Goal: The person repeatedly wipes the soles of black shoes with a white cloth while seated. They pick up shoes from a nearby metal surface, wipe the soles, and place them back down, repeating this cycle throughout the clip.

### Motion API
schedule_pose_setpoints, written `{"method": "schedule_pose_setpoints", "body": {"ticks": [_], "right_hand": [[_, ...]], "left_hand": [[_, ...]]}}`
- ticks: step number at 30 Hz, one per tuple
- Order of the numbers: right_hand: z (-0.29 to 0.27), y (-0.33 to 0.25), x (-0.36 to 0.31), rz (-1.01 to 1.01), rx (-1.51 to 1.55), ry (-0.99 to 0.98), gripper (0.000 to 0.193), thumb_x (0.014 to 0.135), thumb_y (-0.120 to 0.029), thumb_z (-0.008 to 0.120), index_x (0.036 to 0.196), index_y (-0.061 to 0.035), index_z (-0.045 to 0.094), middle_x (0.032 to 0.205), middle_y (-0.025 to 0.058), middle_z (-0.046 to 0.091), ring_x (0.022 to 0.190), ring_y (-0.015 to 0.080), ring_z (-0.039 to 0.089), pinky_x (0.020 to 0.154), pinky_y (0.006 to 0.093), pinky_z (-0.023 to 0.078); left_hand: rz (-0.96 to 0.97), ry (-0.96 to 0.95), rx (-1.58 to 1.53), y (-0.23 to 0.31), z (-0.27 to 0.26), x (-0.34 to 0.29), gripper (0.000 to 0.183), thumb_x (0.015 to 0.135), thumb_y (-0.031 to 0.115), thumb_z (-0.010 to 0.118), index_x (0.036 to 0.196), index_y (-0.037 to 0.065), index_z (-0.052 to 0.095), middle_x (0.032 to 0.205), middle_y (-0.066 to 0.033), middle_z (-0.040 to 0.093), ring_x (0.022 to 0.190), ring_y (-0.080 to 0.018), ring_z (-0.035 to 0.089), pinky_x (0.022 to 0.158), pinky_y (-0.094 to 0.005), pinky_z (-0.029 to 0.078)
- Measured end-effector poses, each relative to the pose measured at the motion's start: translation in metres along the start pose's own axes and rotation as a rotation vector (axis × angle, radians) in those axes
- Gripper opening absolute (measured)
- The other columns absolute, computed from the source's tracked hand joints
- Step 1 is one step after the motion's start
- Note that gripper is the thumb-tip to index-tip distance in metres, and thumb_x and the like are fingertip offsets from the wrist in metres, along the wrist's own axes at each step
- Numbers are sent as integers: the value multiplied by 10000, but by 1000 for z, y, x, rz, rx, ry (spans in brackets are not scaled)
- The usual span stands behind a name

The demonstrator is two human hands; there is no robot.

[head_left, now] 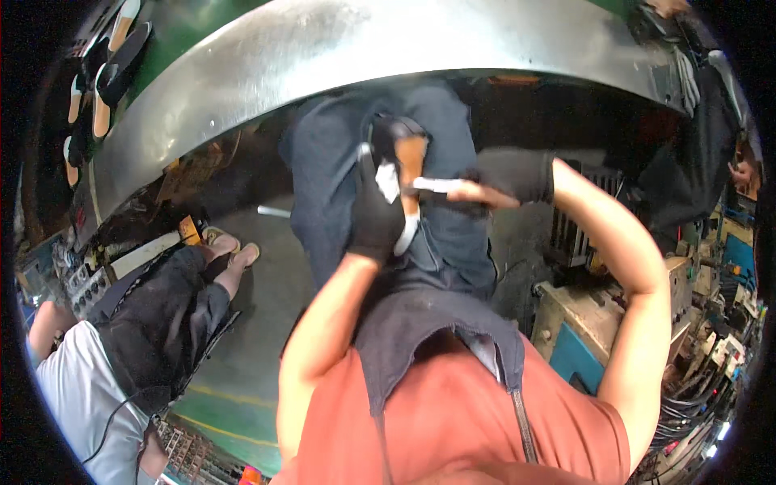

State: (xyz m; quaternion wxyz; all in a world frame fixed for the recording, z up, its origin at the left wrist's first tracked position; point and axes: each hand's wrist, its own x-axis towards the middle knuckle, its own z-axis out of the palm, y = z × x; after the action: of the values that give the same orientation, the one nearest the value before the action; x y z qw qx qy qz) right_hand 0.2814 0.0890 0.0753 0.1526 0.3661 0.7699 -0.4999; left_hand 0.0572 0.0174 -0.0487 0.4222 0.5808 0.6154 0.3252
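Note:
My left hand (377, 212), in a black glove, is closed around a dark shoe (411, 158) held over my lap. The shoe's tan underside faces up, and a pale end shows near my wrist. A white patch (388, 182) lies between my glove and the shoe; what it is I cannot make out. My right hand (493, 182), gloved in black with bare skin showing at the fingers, is closed on a short white stick-like tool (436, 185). The tool's tip meets or nearly meets the shoe's underside. Motion blurs the right hand and the tool's far end.
A curved metal ledge (267, 65) runs in front of my knees. Several upturned shoes (101, 101) stand beyond it at far left. A co-worker (153, 347) sits at left. A machine box (582, 331) stands by my right elbow, with cables (687, 412) behind it.

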Motion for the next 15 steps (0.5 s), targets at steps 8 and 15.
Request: {"method": "schedule_pose_setpoints", "body": {"ticks": [8,15], "right_hand": [[36,-46,2,-457,106,589,361,934,-365,514,932,-19,614,777,227,596,707,355,597,626,414,457],[114,-10,-3,133,389,266,428,973,-417,444,955,-34,636,658,89,596,569,148,563,555,314,451]], "left_hand": [[93,-160,-67,-23,-19,-9,731,860,112,575,1440,-29,151,1389,-270,366,1220,-327,474,980,-378,408],[-436,-430,-951,-28,-24,-66,582,990,456,289,1312,-8,428,1230,-140,555,1109,-237,553,955,-356,446]]}}
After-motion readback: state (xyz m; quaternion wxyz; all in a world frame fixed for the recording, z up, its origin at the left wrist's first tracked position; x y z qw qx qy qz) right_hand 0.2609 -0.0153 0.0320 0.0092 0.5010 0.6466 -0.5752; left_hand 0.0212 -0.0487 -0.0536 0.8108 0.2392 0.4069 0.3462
